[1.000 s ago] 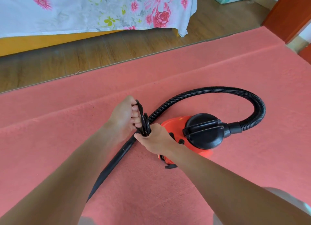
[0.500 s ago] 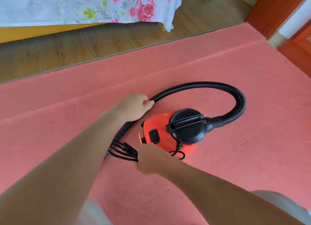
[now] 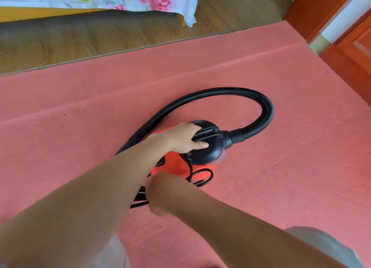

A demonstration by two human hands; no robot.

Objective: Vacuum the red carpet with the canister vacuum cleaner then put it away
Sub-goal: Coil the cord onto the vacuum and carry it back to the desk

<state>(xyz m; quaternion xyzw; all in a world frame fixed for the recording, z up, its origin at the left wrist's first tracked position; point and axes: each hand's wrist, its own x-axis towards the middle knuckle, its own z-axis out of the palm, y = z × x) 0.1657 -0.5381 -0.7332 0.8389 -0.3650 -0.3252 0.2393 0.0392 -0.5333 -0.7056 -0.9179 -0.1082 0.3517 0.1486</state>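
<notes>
Left hand (image 3: 178,139): fingers (image 3: 197,146) wrapped over the black carry handle (image 3: 207,134) on top of the canister vacuum cleaner (image 3: 200,147), thumb side hidden. Grasp looks firm but sits at the handle's near end, not its middle.

Right hand (image 3: 160,191): blurred, closed around a bundle of black power cord (image 3: 140,197) just beside the canister's near side. Clenched on the cord, as far as the blur allows. More cord loops (image 3: 202,177) lie loose against the orange body.

Canister sits on the red carpet (image 3: 281,177), roughly mid-carpet, well apart from the carpet's far edge, where the wooden floor (image 3: 80,40) begins. Ribbed hose (image 3: 230,92) arcs from the front port out toward the far edge and back down the left side of the body to the wand, mostly hidden under the left forearm.

Risks, as judged:
- Lifting by the handle's end may tip the canister and swing the hose.
- Loose loops by the body may snag underneath or trail and catch a foot.
- The cord bundle may slip apart if the right hand relaxes.
- Hose and wand are unsecured; they will likely drag across the carpet and may hit the orange door frame (image 3: 313,12) at the far right corner.
</notes>
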